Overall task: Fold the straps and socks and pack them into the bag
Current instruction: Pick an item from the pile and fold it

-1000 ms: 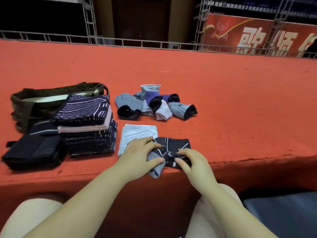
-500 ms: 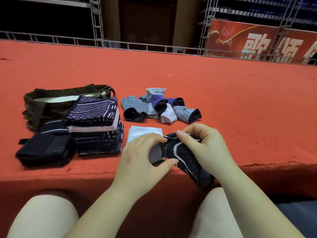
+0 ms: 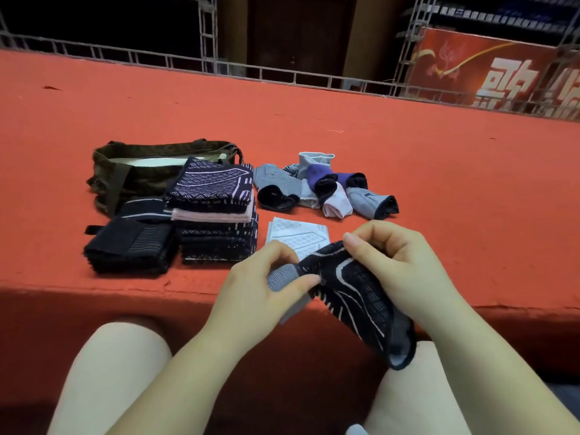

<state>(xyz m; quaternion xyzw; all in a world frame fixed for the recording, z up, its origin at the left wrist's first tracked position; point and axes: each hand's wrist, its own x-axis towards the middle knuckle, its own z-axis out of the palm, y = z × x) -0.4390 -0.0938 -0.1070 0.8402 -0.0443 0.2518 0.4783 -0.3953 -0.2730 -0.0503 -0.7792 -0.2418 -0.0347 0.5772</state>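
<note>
I hold a dark navy sock (image 3: 361,296) with white lines and a grey toe, lifted off the red surface over its front edge. My left hand (image 3: 260,290) pinches the grey toe end. My right hand (image 3: 405,262) grips the upper part, and the cuff hangs down toward my lap. A folded white patterned sock (image 3: 296,235) lies flat just behind my hands. A heap of rolled socks (image 3: 326,186) in grey, purple and white sits farther back. The olive bag (image 3: 141,164) stands open at the left.
A stack of folded navy patterned pieces (image 3: 216,215) stands in front of the bag, with folded black straps (image 3: 131,243) to its left. The red carpeted platform (image 3: 439,171) ends at a front edge near my knees. A metal railing (image 3: 282,76) runs along the back.
The dark sock lay on the surface under both hands; now both hands have lifted it over the edge and stretched it out, its cuff hanging lower toward my lap.
</note>
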